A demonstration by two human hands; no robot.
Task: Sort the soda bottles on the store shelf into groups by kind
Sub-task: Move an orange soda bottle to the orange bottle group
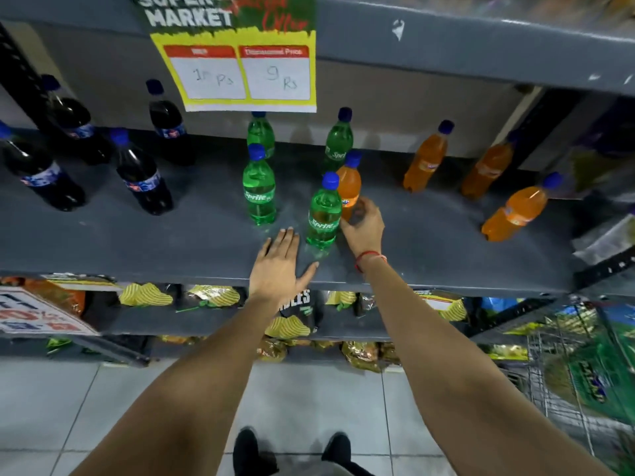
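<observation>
On the grey shelf (pixel 206 242) several dark cola bottles (pixel 141 176) stand at the left. Several green Sprite bottles (pixel 259 190) stand in the middle. Three orange soda bottles (pixel 426 159) stand at the right. One more orange bottle (pixel 348 187) stands among the green ones, right behind the nearest Sprite bottle (pixel 323 214). My right hand (pixel 364 228) curls around the base of that orange bottle. My left hand (pixel 278 266) lies flat on the shelf with fingers apart, just left of the nearest Sprite bottle, holding nothing.
A yellow price sign (pixel 240 73) hangs from the shelf above, over the green bottles. Snack bags (pixel 147 295) fill the lower shelves. A wire basket (pixel 577 365) with packets stands at the lower right. Dark uprights (pixel 546 132) frame the shelf sides.
</observation>
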